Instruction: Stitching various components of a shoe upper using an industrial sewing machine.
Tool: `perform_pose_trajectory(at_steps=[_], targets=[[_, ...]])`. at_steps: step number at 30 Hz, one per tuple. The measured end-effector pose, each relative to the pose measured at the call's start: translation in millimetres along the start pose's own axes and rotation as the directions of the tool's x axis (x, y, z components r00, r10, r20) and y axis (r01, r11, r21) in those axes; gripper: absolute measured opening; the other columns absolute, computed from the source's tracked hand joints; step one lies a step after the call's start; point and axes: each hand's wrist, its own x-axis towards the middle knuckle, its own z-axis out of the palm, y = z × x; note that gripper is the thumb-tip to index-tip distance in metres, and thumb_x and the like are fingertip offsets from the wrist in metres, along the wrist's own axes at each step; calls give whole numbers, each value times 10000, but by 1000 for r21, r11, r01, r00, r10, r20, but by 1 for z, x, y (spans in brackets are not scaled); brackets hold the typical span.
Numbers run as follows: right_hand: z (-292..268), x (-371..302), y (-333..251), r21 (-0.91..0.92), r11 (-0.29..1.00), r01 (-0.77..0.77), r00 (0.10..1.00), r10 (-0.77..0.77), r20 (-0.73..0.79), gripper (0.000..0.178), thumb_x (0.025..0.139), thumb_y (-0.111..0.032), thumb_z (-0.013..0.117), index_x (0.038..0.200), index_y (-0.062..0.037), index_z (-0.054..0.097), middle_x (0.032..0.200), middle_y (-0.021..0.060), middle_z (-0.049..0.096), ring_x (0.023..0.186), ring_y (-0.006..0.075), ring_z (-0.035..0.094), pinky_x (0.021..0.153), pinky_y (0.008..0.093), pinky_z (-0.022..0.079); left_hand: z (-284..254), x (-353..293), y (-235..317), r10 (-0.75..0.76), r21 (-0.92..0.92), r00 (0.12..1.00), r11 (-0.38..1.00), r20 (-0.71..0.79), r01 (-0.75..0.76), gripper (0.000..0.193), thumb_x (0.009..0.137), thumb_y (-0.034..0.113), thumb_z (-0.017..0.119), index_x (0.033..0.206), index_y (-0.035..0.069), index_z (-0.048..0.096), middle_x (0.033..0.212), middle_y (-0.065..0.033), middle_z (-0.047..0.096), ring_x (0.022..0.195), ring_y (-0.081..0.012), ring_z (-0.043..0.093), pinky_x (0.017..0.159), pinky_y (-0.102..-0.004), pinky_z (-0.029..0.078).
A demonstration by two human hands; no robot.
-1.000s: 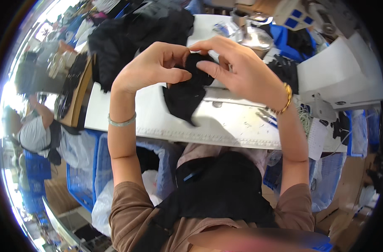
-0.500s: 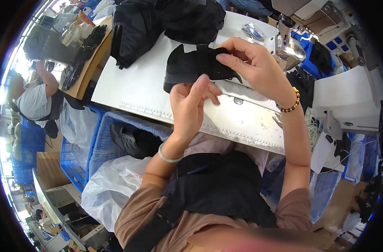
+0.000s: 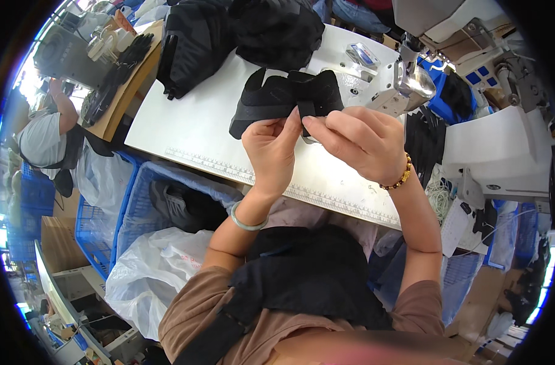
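Note:
A black fabric shoe upper (image 3: 268, 97) is held over the white worktable (image 3: 198, 121), its cut-out openings facing away from me. My left hand (image 3: 269, 149) pinches the near edge of its band between thumb and fingers. Close beside it, my right hand (image 3: 363, 143) is closed in a pinch on the same band, with the fingertips of both hands almost meeting. A narrow dark strip shows between them; whether it is part of the upper I cannot tell. Just beyond my right hand stands the metal head of a sewing machine (image 3: 405, 85).
Heaped black pieces (image 3: 195, 48) cover the table's far left. A small blue-and-white box (image 3: 363, 55) lies near the machine. Left of me, a blue basket (image 3: 128, 201) holds a dark shoe upper (image 3: 189, 207), beside a clear plastic bag (image 3: 159, 267). Another person (image 3: 46, 137) sits farther left.
My right hand has come down and nearer from the upper's far right side to the near edge, beside my left hand. My left fingers have closed on the band, and the upper has turned.

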Motion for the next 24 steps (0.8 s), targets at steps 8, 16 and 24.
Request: perform_pose_trajectory(at_steps=[8, 16, 24], targets=[[3, -5, -1, 94, 993, -65, 998, 62, 26, 382, 568, -46, 662, 945, -105, 682, 966, 0, 555, 636, 118, 559, 489, 206, 466, -6, -3, -4, -15, 53, 1000, 998, 1, 14, 77, 836, 21, 624, 810, -51, 626, 689, 20, 586, 583, -2, 443, 507, -149, 338], [-5, 12, -11, 302, 772, -559, 829, 522, 200, 333, 757, -78, 653, 1078, -79, 561, 945, 19, 577, 686, 127, 584, 491, 235, 458, -9, -3, 3, 0, -43, 979, 999, 206, 9, 133, 895, -4, 508, 933, -112, 576, 795, -140, 643, 713, -203, 649, 684, -288, 546], [11, 1, -12, 477, 326, -816, 560, 646, 518, 120, 813, -37, 601, 932, -27, 588, 732, 72, 594, 594, 171, 581, 518, 247, 450, -36, -6, 35, -521, 362, 845, 816, 121, 451, 308, 930, 157, 456, 900, -120, 587, 737, -158, 629, 614, -192, 634, 489, -251, 505]])
